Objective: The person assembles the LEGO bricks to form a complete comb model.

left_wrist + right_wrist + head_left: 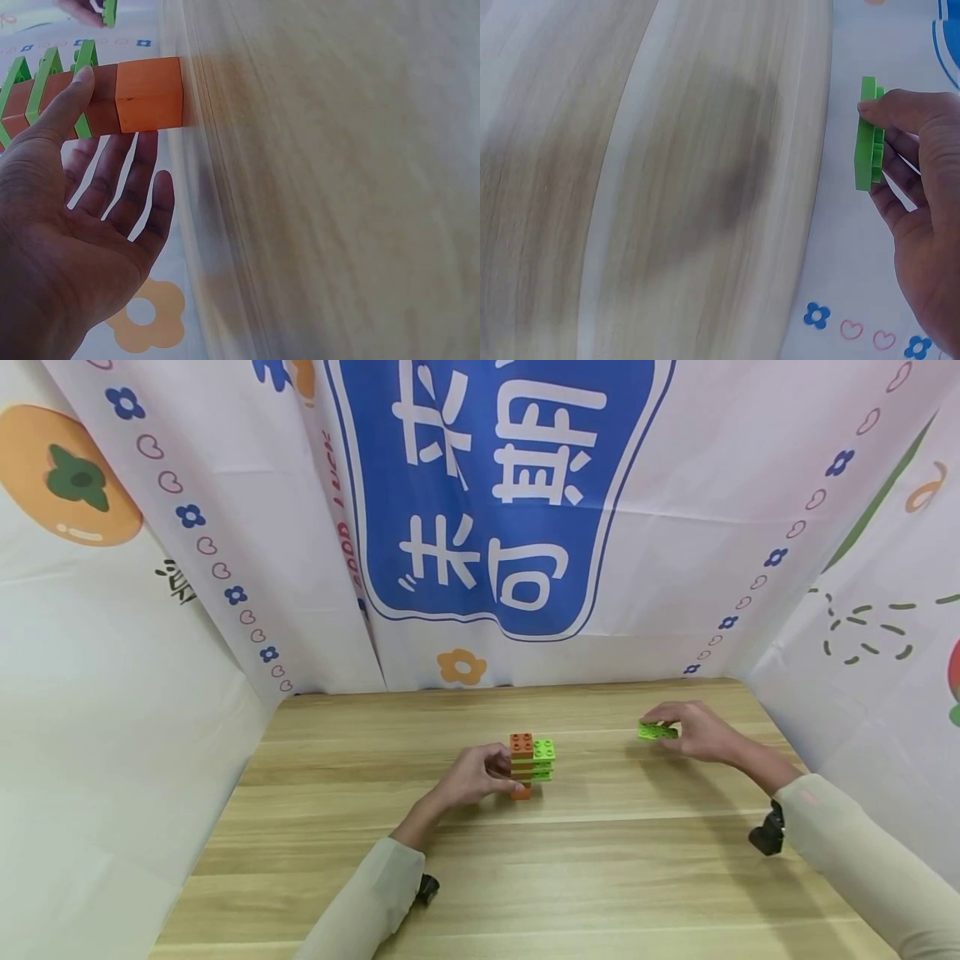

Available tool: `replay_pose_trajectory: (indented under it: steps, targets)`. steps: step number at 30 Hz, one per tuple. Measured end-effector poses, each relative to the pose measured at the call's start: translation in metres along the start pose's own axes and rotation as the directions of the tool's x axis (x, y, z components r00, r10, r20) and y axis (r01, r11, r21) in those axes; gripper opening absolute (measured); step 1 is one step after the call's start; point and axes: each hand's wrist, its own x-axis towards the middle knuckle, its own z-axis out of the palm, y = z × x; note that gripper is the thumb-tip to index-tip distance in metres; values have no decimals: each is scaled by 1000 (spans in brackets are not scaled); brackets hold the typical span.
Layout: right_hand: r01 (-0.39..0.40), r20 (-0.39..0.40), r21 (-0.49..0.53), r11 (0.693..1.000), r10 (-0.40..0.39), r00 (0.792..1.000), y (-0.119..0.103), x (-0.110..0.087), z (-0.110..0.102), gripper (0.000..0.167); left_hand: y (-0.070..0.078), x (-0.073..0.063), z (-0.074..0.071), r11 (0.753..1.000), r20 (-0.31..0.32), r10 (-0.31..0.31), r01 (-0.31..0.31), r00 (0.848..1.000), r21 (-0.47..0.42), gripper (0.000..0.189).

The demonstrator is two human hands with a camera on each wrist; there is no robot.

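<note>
A tower of orange building bricks point(521, 747) with thin green bricks point(543, 750) layered between them stands upright on the table. The green layers jut out to the tower's right. My left hand point(472, 774) grips the tower from the left; in the left wrist view the thumb lies across a green layer, with the fingers on the other side of the orange bricks point(150, 94). Off to the right, my right hand point(693, 731) pinches a flat green studded brick point(865, 139) between thumb and fingers. That brick is held above the table, apart from the tower.
The wooden table point(480, 877) reaches back to a white printed cloth point(652, 635) hung behind it. More cloth walls stand at the left and right sides. A dark device point(768, 831) sits on the right wrist, another point(427, 889) on the left.
</note>
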Motion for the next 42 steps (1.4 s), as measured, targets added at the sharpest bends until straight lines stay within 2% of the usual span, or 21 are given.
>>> replay_pose_trajectory:
  steps: [19,27,42]
  targets:
    - [124,43,63,990,-127,991,-39,29,2,43,0,1,0,1000,1,6,-6,1000,6,32]
    - [190,35,84,978,-193,981,-61,43,-1,42,1,1,0,1000,0,-18,18,1000,-3,32]
    - [287,15,153,946,-293,956,-96,64,-4,40,1,3,0,1000,2,-24,24,1000,-4,32]
